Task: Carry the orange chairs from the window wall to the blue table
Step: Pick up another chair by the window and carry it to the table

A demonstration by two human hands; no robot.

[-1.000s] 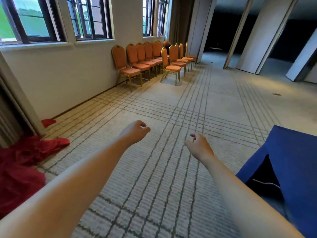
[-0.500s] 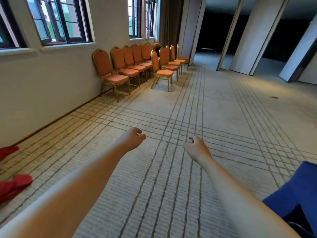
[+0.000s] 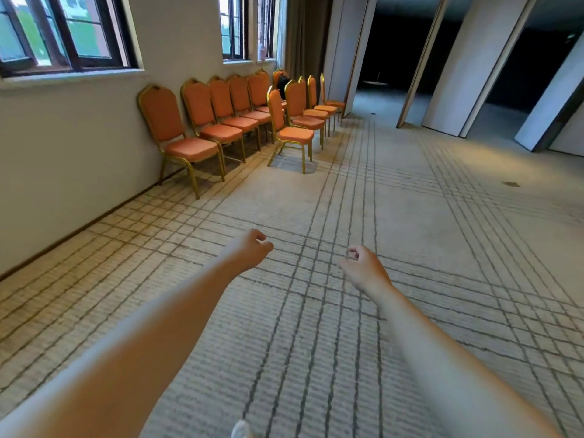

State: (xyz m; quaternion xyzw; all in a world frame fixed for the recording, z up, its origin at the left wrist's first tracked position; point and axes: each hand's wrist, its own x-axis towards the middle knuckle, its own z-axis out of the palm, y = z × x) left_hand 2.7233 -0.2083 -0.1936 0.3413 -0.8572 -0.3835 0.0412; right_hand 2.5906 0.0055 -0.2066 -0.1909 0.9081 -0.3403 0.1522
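Observation:
Several orange chairs with gold frames stand in a row against the window wall at upper left; the nearest wall chair [image 3: 172, 128] is closest to me. A second short row stands in front of them, led by a chair [image 3: 286, 128] pulled out onto the carpet. My left hand [image 3: 249, 249] and my right hand [image 3: 363, 268] are stretched out ahead over the carpet, fingers loosely curled, holding nothing. Both hands are well short of the chairs. The blue table is out of view.
Patterned grey carpet [image 3: 410, 216] spreads wide ahead and to the right. White partition panels [image 3: 458, 64] stand angled at the far right, with a dark room behind. Windows [image 3: 69, 30] line the left wall. A shoe tip [image 3: 240, 429] shows at the bottom edge.
I have moved toward the chairs, which look larger and nearer. The blue table and the red cloth have slid out of view. My hands stay empty and held out.

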